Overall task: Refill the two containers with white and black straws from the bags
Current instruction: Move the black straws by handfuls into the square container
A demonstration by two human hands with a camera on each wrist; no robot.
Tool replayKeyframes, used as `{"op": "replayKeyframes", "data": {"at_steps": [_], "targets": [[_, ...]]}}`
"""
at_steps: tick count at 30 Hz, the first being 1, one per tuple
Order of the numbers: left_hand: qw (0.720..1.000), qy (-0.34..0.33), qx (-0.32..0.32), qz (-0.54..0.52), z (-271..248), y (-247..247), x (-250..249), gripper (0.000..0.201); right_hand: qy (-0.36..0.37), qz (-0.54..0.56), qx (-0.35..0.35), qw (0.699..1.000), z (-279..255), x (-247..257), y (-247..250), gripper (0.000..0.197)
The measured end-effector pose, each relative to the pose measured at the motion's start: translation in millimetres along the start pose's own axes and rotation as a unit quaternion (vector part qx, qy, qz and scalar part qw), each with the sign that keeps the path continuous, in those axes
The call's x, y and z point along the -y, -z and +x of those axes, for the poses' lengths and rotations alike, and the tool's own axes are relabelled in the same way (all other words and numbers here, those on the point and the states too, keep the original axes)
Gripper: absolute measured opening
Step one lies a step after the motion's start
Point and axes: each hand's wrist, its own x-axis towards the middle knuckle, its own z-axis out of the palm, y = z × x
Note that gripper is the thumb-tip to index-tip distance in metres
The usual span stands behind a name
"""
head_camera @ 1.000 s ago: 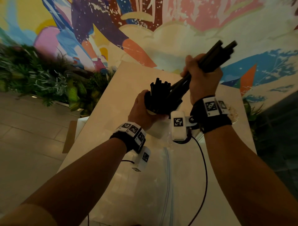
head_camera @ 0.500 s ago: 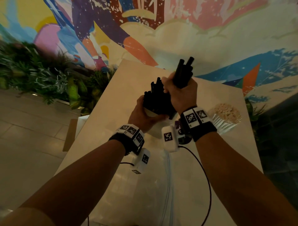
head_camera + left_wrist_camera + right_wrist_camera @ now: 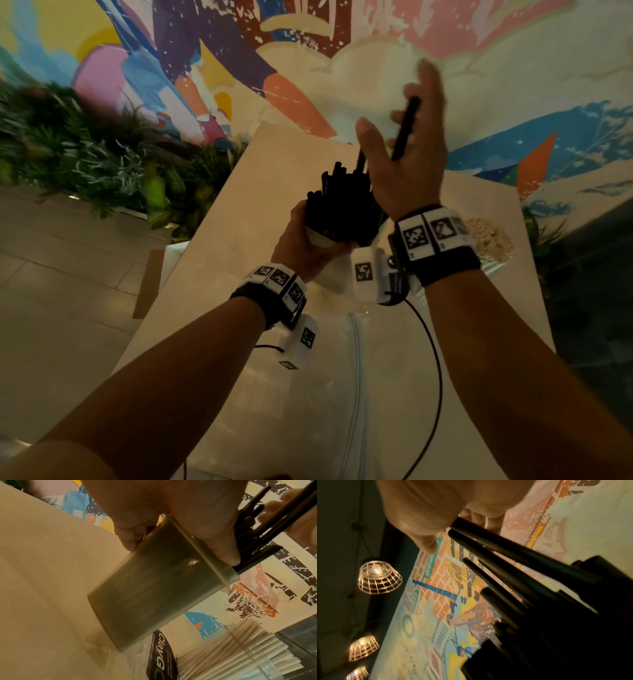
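Observation:
My left hand (image 3: 303,240) grips a beige container (image 3: 154,595), tilted above the table and packed with black straws (image 3: 342,202). In the left wrist view my left hand's thumb and fingers (image 3: 171,507) wrap the container near its rim, and the black straws (image 3: 254,534) stick out past them. My right hand (image 3: 404,164) is raised just above the bundle with its fingers spread. One loose black straw (image 3: 406,126) lies against those fingers. The right wrist view shows black straws' ends (image 3: 458,524) touching my right hand (image 3: 423,507). A second container of white straws (image 3: 489,236) stands at the right.
A clear zip bag (image 3: 356,377) lies on the beige table (image 3: 257,192) in front of me. White straws (image 3: 231,649) and a black label (image 3: 161,655) lie beside the container. Plants (image 3: 85,154) line the floor at left. Lamps (image 3: 379,577) hang overhead.
My right hand brought its bundle of black straws down into the container, then let go and spread its fingers. My left hand kept hold of the container.

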Motion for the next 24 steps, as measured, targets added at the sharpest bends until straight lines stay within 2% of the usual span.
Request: {"op": "replayKeyframes", "data": {"at_steps": [1, 3, 5, 8, 10, 12, 14, 15, 17, 19, 21, 24], "targets": [[1.000, 0.000, 0.001, 0.001, -0.5, 0.2, -0.8, 0.096, 0.004, -0.032, 0.025, 0.999, 1.0, -1.6, -5.6, 0.057], [1.000, 0.000, 0.004, 0.001, -1.5, 1.4, -1.3, 0.097, -0.055, -0.123, 0.117, 0.984, -7.2, -8.2, -13.7, 0.043], [1.000, 0.002, 0.004, 0.002, -1.3, 2.7, -1.7, 0.099, -0.105, -0.184, 0.196, 0.958, -20.3, -19.7, -16.8, 0.046], [1.000, 0.005, 0.002, 0.002, -0.6, 3.1, -1.2, 0.098, -0.123, -0.241, 0.249, 0.930, -25.2, -27.3, -14.2, 0.059], [1.000, 0.006, 0.004, 0.004, -1.3, 2.7, -0.8, 0.098, -0.124, -0.202, 0.212, 0.948, -19.7, -22.9, -11.6, 0.074], [1.000, 0.007, 0.005, 0.006, -1.3, 1.9, -1.0, 0.098, -0.075, -0.098, 0.107, 0.987, -12.4, -11.2, -10.1, 0.078], [1.000, 0.009, 0.005, 0.006, -0.5, 0.9, -1.7, 0.099, 0.011, -0.048, 0.015, 0.999, -5.5, -0.2, -11.5, 0.061], [1.000, 0.008, 0.005, 0.009, -0.2, 0.7, -1.7, 0.099, 0.035, -0.059, 0.004, 0.998, -2.7, 3.2, -13.6, 0.050], [1.000, 0.004, 0.005, 0.012, -0.6, 0.7, -1.4, 0.099, 0.018, -0.134, 0.061, 0.989, -2.5, -0.2, -19.7, 0.035], [1.000, -0.001, 0.005, 0.011, -1.1, 1.4, -0.1, 0.099, -0.046, -0.242, 0.181, 0.952, -15.0, -15.0, -26.0, 0.032], [1.000, -0.001, 0.005, 0.010, -1.3, 1.8, 0.1, 0.100, -0.078, -0.310, 0.278, 0.906, -23.5, -27.2, -29.4, 0.036], [1.000, 0.000, 0.004, 0.014, -0.7, 2.3, 1.3, 0.101, -0.125, -0.339, 0.348, 0.865, -16.2, -23.8, -32.2, 0.054]]}}
